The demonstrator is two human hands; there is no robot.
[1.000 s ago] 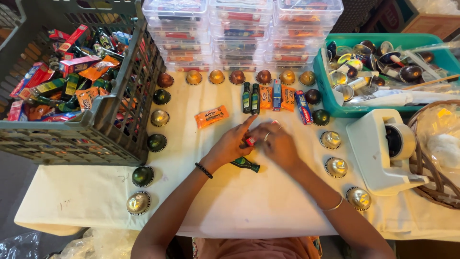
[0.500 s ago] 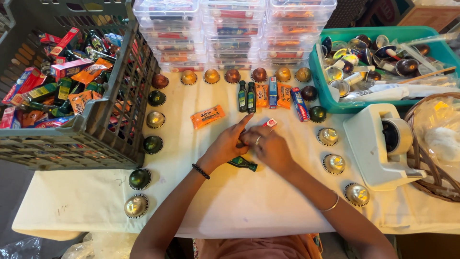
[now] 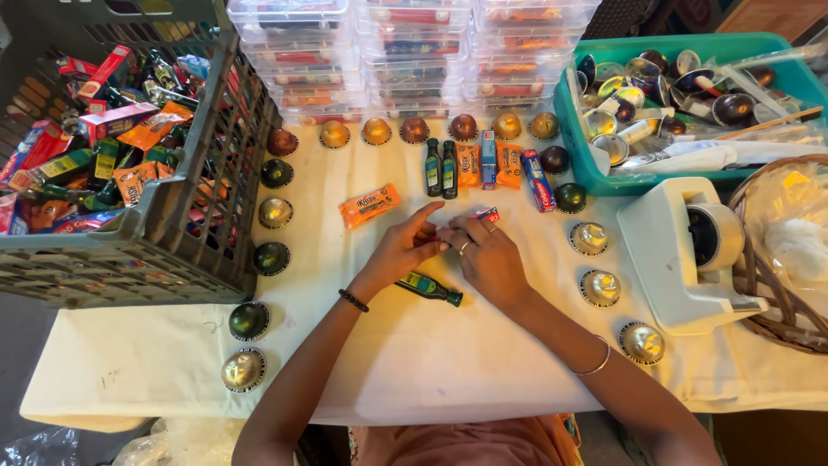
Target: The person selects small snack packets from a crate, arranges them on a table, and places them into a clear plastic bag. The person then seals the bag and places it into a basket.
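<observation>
Packet point(image 3: 488, 213), small and red-blue, sits between your fingertips near the middle of the cloth point(image 3: 414, 362), just below the row of little bottles and boxes point(image 3: 483, 166). Most of it is hidden under your fingers, so its shape is hard to make out; only the far end shows. Your right hand point(image 3: 489, 259) lies knuckles up, fingers curled forward and pinching the packet's near end, a ring on one finger. Your left hand point(image 3: 401, 248) comes in from the left, thumb and forefinger closing toward the same spot; whether it truly grips the packet or only touches it, you cannot tell. A small green bottle point(image 3: 429, 288) lies on its side just under both wrists, partly covered by them.

An orange packet point(image 3: 369, 204) lies just left of your left hand, apart from it. Round capsules point(image 3: 274, 212) ring the working patch on the left, top and right, leaving open cloth only toward you and around your forearms. The grey crate point(image 3: 164, 224) of wrappers crowds the left edge and is cut off by the frame. The teal bin point(image 3: 595, 177) and white machine point(image 3: 681, 259) close the right side, with a wicker basket point(image 3: 759, 285) cut off beyond. Clear stacked boxes point(image 3: 414, 52) wall the far edge, their tops out of view.
</observation>
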